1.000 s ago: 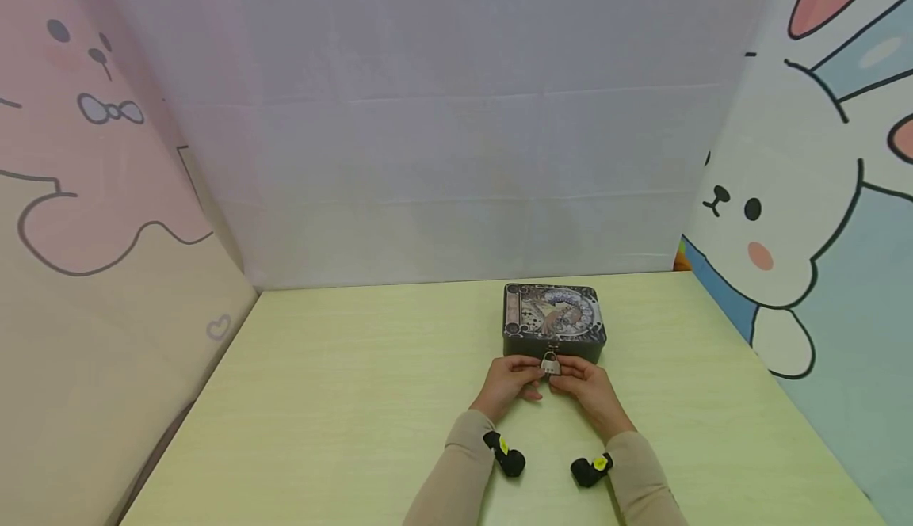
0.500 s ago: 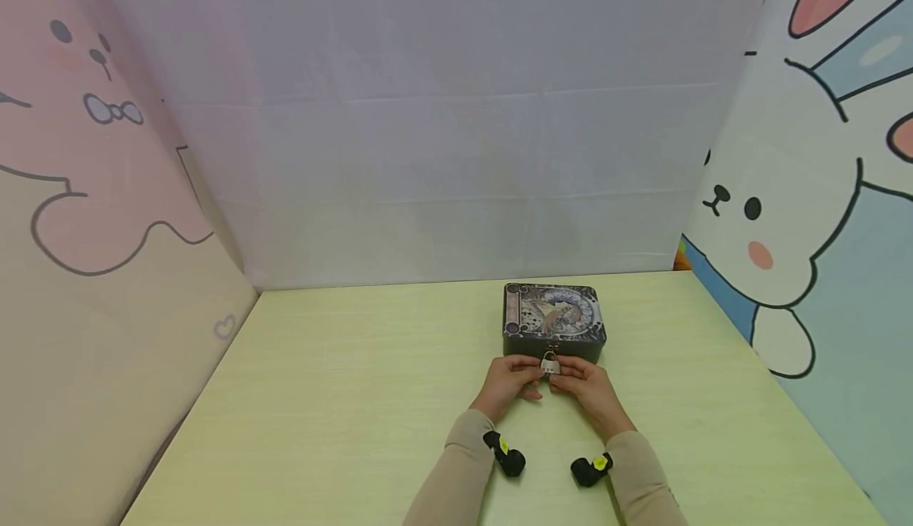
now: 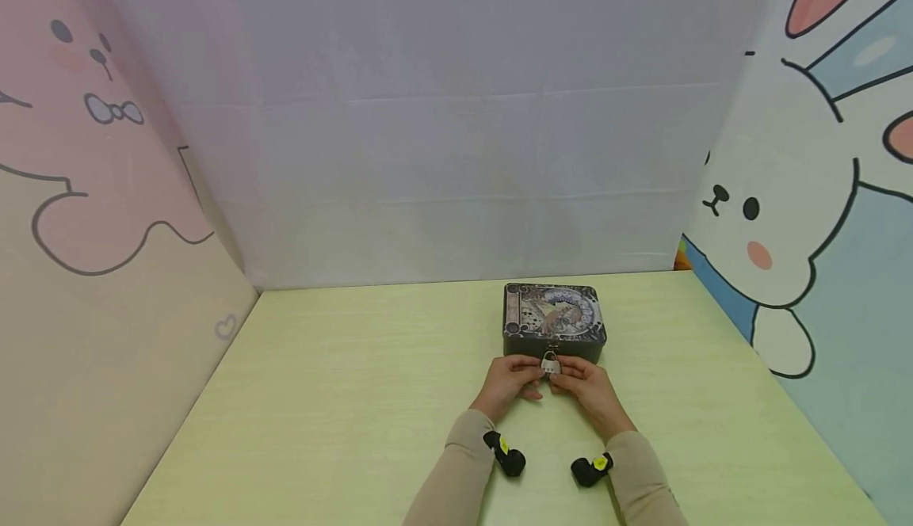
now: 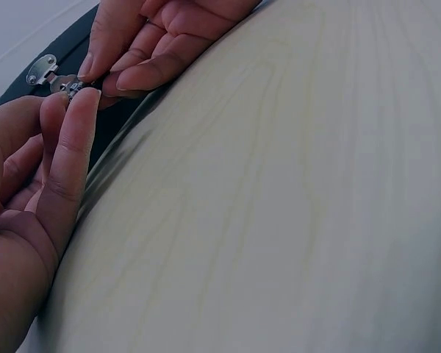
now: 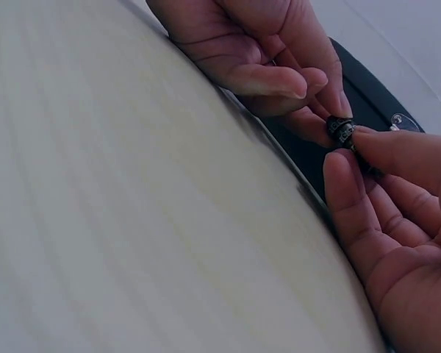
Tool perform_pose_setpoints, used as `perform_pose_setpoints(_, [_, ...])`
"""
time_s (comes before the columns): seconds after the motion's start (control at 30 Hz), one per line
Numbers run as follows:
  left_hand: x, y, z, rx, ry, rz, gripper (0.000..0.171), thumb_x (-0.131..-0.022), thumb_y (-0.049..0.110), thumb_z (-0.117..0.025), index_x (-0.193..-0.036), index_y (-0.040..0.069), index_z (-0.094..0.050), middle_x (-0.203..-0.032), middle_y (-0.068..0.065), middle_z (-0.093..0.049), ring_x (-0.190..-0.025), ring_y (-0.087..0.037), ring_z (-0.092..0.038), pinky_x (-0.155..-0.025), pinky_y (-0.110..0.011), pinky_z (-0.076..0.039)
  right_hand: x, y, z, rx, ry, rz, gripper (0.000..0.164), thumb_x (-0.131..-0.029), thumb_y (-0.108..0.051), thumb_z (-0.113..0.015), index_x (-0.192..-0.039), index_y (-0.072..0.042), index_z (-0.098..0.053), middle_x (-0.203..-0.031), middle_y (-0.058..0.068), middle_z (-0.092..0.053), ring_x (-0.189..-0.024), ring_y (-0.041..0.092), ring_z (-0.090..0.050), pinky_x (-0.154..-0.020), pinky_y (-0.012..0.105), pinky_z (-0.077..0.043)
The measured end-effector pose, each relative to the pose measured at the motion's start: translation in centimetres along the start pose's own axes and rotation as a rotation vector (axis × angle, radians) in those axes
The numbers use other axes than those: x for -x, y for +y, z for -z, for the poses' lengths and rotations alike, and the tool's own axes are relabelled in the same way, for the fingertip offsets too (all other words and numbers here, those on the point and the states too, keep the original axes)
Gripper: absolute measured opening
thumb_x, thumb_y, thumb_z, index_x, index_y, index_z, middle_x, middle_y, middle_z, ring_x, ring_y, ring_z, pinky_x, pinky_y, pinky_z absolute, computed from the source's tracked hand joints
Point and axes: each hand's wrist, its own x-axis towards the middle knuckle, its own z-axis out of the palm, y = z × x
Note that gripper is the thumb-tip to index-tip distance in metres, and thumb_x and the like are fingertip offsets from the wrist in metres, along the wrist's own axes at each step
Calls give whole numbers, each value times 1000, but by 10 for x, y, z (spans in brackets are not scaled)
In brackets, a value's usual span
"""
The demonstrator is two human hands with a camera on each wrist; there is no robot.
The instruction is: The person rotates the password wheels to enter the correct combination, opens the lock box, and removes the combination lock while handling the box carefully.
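Note:
A dark tin box with an illustrated lid stands on the table, its front facing the person. From the metal hasp on that front hangs a small silver combination padlock. My left hand pinches the padlock from its left side, with fingertips at the body. From the other side, my right hand pinches it between thumb and fingers. In the right wrist view the padlock's dark number dials show between the fingertips. Fingers hide much of the lock body in both wrist views.
The pale wood-grain table reaches back to a white cloth backdrop. Printed cartoon panels stand on the left and right. A black wrist camera sits on the left sleeve and another camera on the right.

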Motion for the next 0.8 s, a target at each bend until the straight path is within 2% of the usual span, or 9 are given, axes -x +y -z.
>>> perform_pose_setpoints(0.63, [0,1,-1,9,5,3,21,-91,-5,-67,-110,-16,-67,-92,-20,-72,-56,-11,-63,-55,-27,-62,-1,-1,1,-11,-8,6,43,-89,17,-58,-130,23,-46,-99,10,-70,-82,10,-67,-74,25,-61])
perform_pose_setpoints(0.8, [0,0,-1,11,6,6,22,-91,-5,-67,-110,-15,-67,-86,-14,-71,-57,-11,-63,-56,-28,-62,0,-1,0,-13,-2,2,43,-90,18,-57,-130,25,-45,-98,10,-70,-82,9,-67,-74,24,-61])
